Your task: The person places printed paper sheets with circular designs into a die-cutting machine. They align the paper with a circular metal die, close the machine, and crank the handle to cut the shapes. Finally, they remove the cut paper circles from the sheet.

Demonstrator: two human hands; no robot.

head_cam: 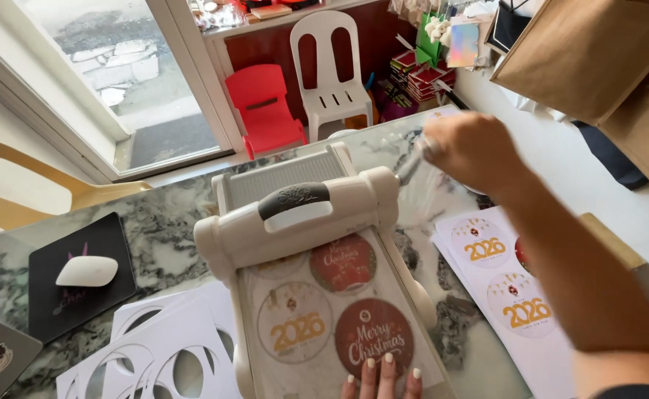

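Surface: marble table (162, 222).
Machine: cream die-cutting press (298, 214), long axis running away from you.
Left hand (383, 378): your fingers flat on the printed sheet (332, 318).
Right hand (472, 148): closed around the crank handle (411, 168), right of the press.

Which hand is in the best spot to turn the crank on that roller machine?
The right hand: it already grips the crank handle on the die-cutting machine. The left hand lies flat on the sheet of round stickers.

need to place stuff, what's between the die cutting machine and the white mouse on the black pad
In the head view, only bare marble tabletop lies between the machine and the mouse.
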